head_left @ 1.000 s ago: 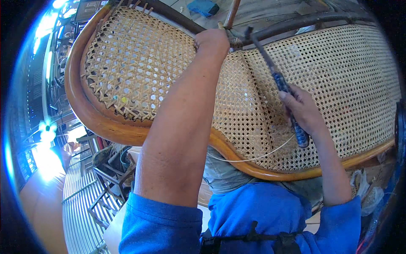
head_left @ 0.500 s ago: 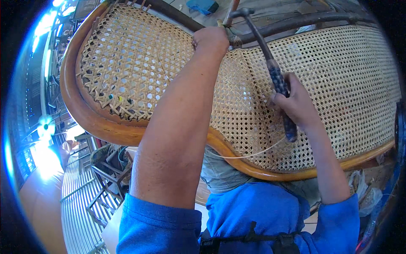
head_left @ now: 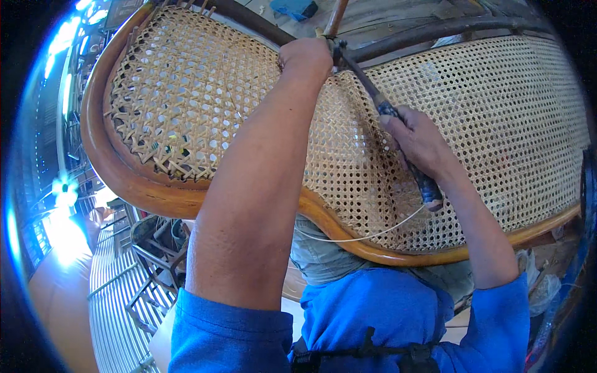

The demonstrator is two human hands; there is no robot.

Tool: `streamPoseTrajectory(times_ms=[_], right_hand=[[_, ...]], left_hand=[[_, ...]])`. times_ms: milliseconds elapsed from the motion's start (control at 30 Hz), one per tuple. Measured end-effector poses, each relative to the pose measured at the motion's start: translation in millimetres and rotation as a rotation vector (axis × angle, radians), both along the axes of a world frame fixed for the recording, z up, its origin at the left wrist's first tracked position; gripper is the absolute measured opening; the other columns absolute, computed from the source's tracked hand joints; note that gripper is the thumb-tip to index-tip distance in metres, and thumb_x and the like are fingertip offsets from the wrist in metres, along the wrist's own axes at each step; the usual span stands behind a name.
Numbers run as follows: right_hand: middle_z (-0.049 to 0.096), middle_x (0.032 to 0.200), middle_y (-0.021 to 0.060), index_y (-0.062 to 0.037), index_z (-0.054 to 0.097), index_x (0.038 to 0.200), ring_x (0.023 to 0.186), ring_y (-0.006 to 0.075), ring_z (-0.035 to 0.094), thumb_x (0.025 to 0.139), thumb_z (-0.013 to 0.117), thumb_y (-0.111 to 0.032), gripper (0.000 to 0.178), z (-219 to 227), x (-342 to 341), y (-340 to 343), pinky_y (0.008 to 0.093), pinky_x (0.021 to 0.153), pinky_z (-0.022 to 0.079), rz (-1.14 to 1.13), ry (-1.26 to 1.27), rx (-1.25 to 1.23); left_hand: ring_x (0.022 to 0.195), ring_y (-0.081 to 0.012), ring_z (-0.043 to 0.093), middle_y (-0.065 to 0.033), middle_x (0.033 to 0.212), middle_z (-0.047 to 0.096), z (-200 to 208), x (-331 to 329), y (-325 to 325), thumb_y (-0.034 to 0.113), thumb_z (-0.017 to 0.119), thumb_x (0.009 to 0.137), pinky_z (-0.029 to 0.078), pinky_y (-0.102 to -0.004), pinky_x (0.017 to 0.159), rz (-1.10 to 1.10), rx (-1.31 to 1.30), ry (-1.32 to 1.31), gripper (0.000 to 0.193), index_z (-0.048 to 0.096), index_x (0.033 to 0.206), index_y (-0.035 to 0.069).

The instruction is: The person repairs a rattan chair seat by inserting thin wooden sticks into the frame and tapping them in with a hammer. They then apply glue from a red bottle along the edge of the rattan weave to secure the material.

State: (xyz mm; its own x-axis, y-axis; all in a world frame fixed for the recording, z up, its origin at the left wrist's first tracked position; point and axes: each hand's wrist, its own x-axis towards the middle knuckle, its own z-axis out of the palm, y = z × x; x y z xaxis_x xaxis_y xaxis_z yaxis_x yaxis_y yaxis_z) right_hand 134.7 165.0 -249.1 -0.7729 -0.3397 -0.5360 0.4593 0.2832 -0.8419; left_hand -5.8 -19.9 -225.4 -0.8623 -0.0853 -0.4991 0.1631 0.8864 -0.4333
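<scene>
My right hand [head_left: 418,140] is closed round the dark, wrapped handle of a hammer [head_left: 368,84]. Its head has come down at the far rail, right beside my left hand [head_left: 308,57]. That left hand is a closed fist at the far edge of the woven cane panel [head_left: 485,118]; its fingers face away, so what they grip is hidden. The panel fills a curved wooden frame [head_left: 149,199] lying across my lap. A loose pale cane strand [head_left: 373,236] curves over the near rim below the hammer's butt.
Small pegs [head_left: 211,10] stick up along the panel's far left edge. A dark rail [head_left: 454,30] runs behind it, and a blue object [head_left: 295,9] lies on the floor beyond. Metal-framed furniture [head_left: 152,258] stands at lower left, with clear plastic [head_left: 544,289] at lower right.
The hammer has swung down and left, its head now against the far rail by my left hand. The frame has shifted slightly left; my left hand keeps its place at the edge.
</scene>
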Motion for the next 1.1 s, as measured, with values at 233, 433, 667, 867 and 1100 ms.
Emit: streamPoseTrajectory(times_ms=[233, 433, 667, 867, 1100], right_hand=[[0.061, 0.075, 0.0195, 0.0054, 0.056, 0.096, 0.07, 0.0315, 0.062, 0.092, 0.05, -0.032, 0.039, 0.9, -7.5, -6.4, 0.0407, 0.068, 0.047, 0.061, 0.031, 0.038], [0.058, 0.066, 0.0163, 0.0054, 0.056, 0.093, 0.056, 0.0276, 0.059, 0.093, 0.049, -0.033, 0.039, 4.1, -0.8, -9.3, 0.0397, 0.057, 0.047, -0.066, 0.06, -0.028], [0.049, 0.063, 0.001, -0.0027, 0.054, 0.084, 0.056, 0.0126, 0.049, 0.094, 0.051, -0.032, 0.031, 2.0, -6.3, -5.0, 0.0298, 0.053, 0.041, 0.09, -0.103, -0.025], [0.06, 0.072, 0.0194, 0.0035, 0.055, 0.095, 0.064, 0.0324, 0.062, 0.093, 0.05, -0.035, 0.039, -3.7, 1.5, -6.9, 0.0434, 0.061, 0.048, -0.109, -0.016, -0.052], [0.062, 0.082, 0.0297, 0.0022, 0.051, 0.103, 0.08, 0.0455, 0.062, 0.093, 0.049, -0.031, 0.035, 0.2, 26.9, -24.4, 0.0498, 0.074, 0.049, -0.048, 0.175, 0.101]], left_hand=[[0.104, -0.0281, 0.065, -0.0106, 0.114, 0.066, 1.5, -1.1, 0.7, 0.016, 0.053, 0.087, 0.053, -0.0445, 0.08, 0.001, 0.008, 0.006, 0.032, 0.066, 0.115, 0.01], [0.103, -0.0293, 0.065, -0.0116, 0.112, 0.067, -0.9, -0.7, -1.6, 0.016, 0.053, 0.086, 0.054, -0.0454, 0.078, -0.011, 0.003, -0.007, 0.031, 0.067, 0.113, 0.01], [0.101, -0.0307, 0.066, -0.0119, 0.111, 0.067, -0.4, 0.0, -2.7, 0.016, 0.054, 0.085, 0.054, -0.0457, 0.078, -0.043, 0.018, -0.006, 0.031, 0.067, 0.112, 0.009], [0.104, -0.0347, 0.063, -0.0162, 0.11, 0.066, 1.3, 0.0, -1.2, 0.015, 0.052, 0.083, 0.051, -0.0464, 0.086, 0.008, 0.045, 0.008, 0.03, 0.068, 0.106, 0.006], [0.1, -0.0301, 0.066, -0.0107, 0.111, 0.068, -0.7, -2.1, -1.6, 0.015, 0.055, 0.085, 0.053, -0.043, 0.078, 0.021, 0.013, -0.002, 0.029, 0.068, 0.11, 0.008]])
